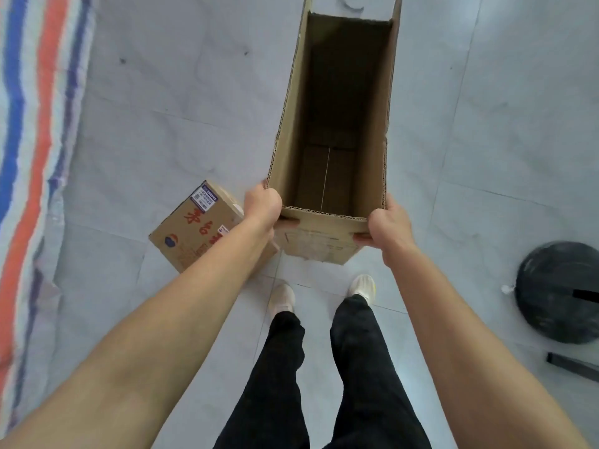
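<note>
A tall, open brown cardboard box (327,233) is held up in front of me, its inside dark and empty. My left hand (263,202) grips the box's near left corner, fingers curled onto the near wall. My right hand (387,223) grips the near right corner the same way. A smaller closed cardboard box (191,228) with red characters and a white label lies on the floor, just left of and below the big box, partly hidden by my left forearm.
Pale grey floor tiles lie all around. A striped blue, red and white woven tarp (29,157) covers the floor at the left. A black round object (560,291) sits at the right, with a black bar (572,366) near it. My feet (282,298) stand under the box.
</note>
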`<control>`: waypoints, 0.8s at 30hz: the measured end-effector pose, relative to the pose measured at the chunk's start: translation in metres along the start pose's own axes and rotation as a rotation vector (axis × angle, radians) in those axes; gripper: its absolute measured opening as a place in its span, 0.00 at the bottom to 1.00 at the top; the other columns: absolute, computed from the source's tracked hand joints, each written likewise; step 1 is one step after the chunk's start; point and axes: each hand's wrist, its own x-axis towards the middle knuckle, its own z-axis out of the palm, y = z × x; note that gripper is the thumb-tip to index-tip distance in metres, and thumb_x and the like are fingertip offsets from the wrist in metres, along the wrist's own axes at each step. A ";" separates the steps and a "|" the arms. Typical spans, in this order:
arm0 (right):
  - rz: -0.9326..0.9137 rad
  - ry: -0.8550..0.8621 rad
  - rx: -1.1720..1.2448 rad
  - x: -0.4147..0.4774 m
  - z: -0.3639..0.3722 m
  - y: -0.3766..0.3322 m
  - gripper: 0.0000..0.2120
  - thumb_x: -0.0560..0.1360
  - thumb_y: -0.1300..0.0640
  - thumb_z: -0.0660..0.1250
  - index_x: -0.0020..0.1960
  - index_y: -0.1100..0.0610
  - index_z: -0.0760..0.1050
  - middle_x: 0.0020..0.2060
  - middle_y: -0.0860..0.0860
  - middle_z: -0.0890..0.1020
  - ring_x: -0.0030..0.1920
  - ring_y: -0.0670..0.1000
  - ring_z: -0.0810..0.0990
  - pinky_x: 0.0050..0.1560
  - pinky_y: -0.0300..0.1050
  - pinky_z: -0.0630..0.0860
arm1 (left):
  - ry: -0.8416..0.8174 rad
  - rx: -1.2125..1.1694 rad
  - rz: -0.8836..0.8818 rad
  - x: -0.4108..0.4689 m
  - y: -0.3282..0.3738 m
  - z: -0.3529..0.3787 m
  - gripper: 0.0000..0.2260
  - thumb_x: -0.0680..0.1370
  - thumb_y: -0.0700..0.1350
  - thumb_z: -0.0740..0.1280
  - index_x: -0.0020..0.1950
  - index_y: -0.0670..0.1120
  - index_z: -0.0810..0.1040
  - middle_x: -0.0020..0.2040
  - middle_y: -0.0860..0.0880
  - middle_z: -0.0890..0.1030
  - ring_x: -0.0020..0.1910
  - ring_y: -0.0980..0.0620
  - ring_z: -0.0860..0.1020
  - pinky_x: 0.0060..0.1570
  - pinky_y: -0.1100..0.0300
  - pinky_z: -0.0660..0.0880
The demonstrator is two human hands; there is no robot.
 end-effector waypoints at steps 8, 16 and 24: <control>-0.308 -0.025 -0.119 -0.155 0.022 -0.102 0.34 0.70 0.66 0.51 0.71 0.45 0.73 0.55 0.50 0.81 0.46 0.57 0.81 0.38 0.54 0.85 | 0.027 -0.123 0.196 -0.134 0.084 -0.133 0.19 0.67 0.38 0.52 0.48 0.47 0.79 0.47 0.44 0.81 0.52 0.36 0.82 0.49 0.37 0.81; -0.674 -0.148 -0.215 -0.315 0.045 -0.154 0.40 0.64 0.59 0.50 0.72 0.35 0.69 0.56 0.46 0.82 0.50 0.57 0.82 0.38 0.54 0.85 | 0.289 -0.300 0.397 -0.280 0.098 -0.258 0.11 0.84 0.41 0.51 0.56 0.52 0.71 0.53 0.46 0.79 0.53 0.42 0.80 0.52 0.44 0.82; -0.983 -0.458 -0.341 -0.424 0.057 -0.095 0.34 0.72 0.53 0.51 0.77 0.38 0.63 0.66 0.48 0.78 0.52 0.54 0.82 0.43 0.55 0.86 | 0.720 -0.494 0.276 -0.408 -0.007 -0.330 0.09 0.86 0.47 0.56 0.62 0.51 0.73 0.53 0.49 0.80 0.48 0.46 0.82 0.54 0.52 0.82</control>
